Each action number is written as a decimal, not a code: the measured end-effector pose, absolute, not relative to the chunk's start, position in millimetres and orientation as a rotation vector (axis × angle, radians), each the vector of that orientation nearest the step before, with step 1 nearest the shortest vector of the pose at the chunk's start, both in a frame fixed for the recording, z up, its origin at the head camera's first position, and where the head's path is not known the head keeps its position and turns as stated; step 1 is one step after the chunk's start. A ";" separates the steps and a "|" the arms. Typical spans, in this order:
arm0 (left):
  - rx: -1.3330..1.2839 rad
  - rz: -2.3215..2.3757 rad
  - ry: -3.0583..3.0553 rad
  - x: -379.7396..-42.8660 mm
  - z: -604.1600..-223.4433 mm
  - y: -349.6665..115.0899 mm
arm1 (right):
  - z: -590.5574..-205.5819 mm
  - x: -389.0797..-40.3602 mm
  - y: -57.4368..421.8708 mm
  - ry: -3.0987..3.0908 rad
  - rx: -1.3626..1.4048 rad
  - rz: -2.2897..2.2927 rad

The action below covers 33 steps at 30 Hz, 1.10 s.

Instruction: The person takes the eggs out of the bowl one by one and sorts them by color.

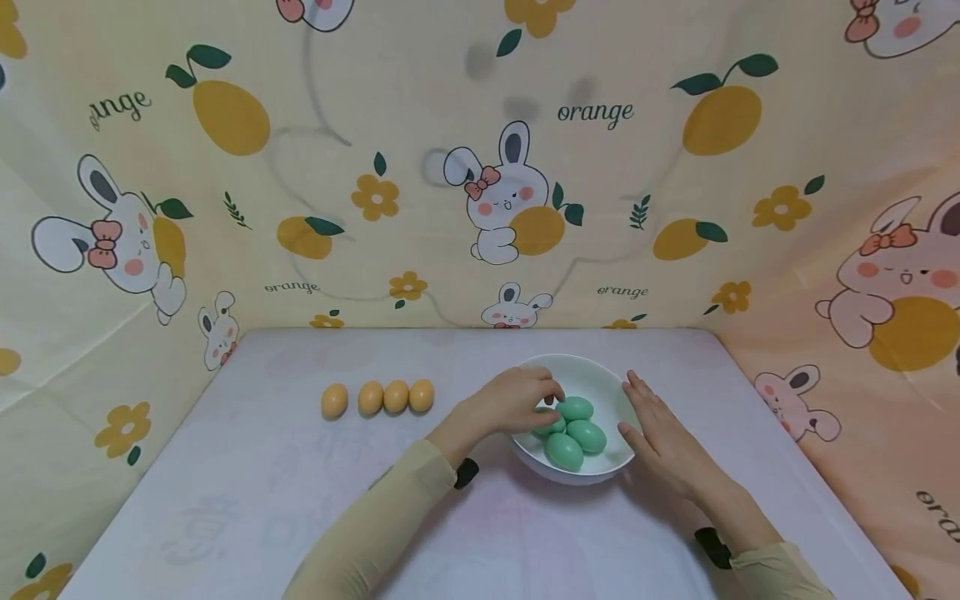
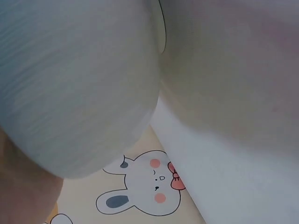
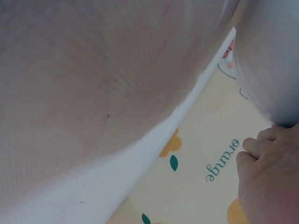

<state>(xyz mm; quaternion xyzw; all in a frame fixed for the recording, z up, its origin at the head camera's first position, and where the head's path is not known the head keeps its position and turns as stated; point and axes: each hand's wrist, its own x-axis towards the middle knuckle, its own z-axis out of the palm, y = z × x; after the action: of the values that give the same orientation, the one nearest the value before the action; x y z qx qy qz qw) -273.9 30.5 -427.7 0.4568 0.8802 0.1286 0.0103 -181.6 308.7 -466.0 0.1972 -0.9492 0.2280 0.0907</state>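
Observation:
A white bowl (image 1: pixel 570 477) stands on the table with several green eggs (image 1: pixel 587 436) in it. My left hand (image 1: pixel 513 402) reaches over the bowl's left rim, fingers loosely bent, with the thumb over the leftmost green egg (image 1: pixel 550 423), partly hiding it. Against the right side of the bowl, my right hand (image 1: pixel 667 437) rests with straight fingers along the rim. From the left wrist, the bowl's outer wall (image 2: pixel 79 84) fills the upper left above part of the hand (image 2: pixel 30 198). In the right wrist view, the right hand (image 3: pixel 271 177) is at the bowl's wall (image 3: pixel 271 60).
Several orange-yellow eggs (image 1: pixel 396 397) lie in a row on the white table (image 1: pixel 262 483), left of the bowl. One egg (image 1: pixel 334 402) sits a little apart at the row's left end. A patterned cloth (image 1: pixel 420 108) hangs behind and along both sides.

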 end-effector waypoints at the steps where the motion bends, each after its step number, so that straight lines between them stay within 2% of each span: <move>1: 1.416 0.382 2.736 -275.1 -428.8 32.0 | -465.8 -181.7 308.5 -2.819 0.585 0.677; 15: 1.361 0.238 2.695 -276.3 -430.7 39.9 | -463.9 -182.4 307.9 -2.843 0.560 0.675; 33: 1.274 0.283 2.669 -273.0 -433.6 45.2 | -466.2 -182.4 308.7 -2.832 0.566 0.679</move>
<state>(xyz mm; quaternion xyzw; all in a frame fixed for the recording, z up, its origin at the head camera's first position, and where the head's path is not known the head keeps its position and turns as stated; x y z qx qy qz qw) -273.0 45.2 -433.6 0.4272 0.8951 0.0949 0.0850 -182.4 308.7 -466.2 0.1899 -0.9510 0.2280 0.0871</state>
